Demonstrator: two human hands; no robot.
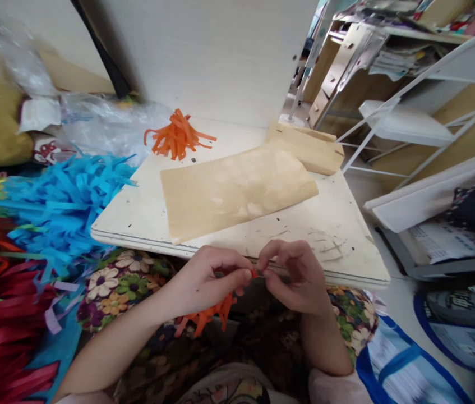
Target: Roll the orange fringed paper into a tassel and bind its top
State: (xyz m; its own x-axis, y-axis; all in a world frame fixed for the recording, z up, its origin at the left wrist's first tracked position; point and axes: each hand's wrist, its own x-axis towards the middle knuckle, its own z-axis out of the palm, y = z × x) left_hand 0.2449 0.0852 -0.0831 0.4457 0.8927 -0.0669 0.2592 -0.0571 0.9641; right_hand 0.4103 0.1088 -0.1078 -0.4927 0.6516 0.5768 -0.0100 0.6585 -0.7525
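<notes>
My left hand (pixel 220 278) pinches the narrow end of an orange tassel (pixel 210 317) between thumb and fingers. Its cut strips hang below the palm, in front of my lap. Close beside it, my right hand (pixel 294 272) has thumb and index finger drawn together at the tassel's tip; whatever is between them is too small to make out. Both hands are just off the near edge of a white table (pixel 136 224). On the table lie a second orange tassel (pixel 178 134) at the back left and a flat sheet of brown paper (pixel 237 191).
Folded brown paper (pixel 308 146) lies at the table's back right. Piles of blue tassels (pixel 73 196) and red tassels (pixel 5 331) crowd the left, with clear plastic bags (pixel 106 120) behind. A white folding chair (pixel 409 126) and a blue-edged bag (pixel 409 365) are on the right.
</notes>
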